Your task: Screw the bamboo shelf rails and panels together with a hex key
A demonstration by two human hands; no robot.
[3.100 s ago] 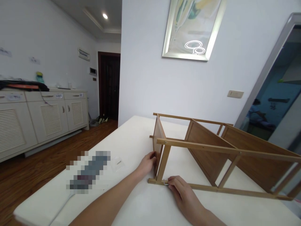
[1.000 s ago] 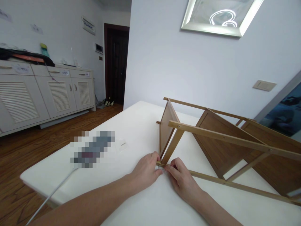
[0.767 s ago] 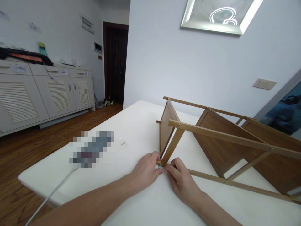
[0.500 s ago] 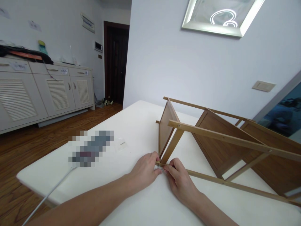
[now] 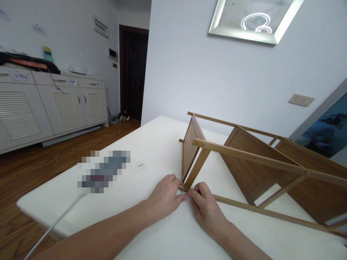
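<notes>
A brown wooden shelf rack (image 5: 249,155) lies on its side on the white table (image 5: 151,234), its slim legs running off to the right. At the near end of its lowest leg, my left hand (image 5: 166,195) is closed with fingertips on the wood and the thumb just below it. My right hand (image 5: 207,206) pinches beside the same spot, thumb and forefinger together. Between the two thumbs shows a small silvery metal piece (image 5: 183,192), mostly covered by fingers, so its kind is unclear. Screw heads dot the upper leg.
A small clear plastic bag (image 5: 138,166) with a screw in it lies left of the hands. Farther left is a blurred-out device (image 5: 104,173) with a white cable (image 5: 54,225) trailing over the table edge. A white cabinet (image 5: 67,104) stands beyond.
The view has shifted very slightly. The fingers of my left hand have lifted a little off the leg's end, while my right hand keeps its pinch. The rack stays put.
</notes>
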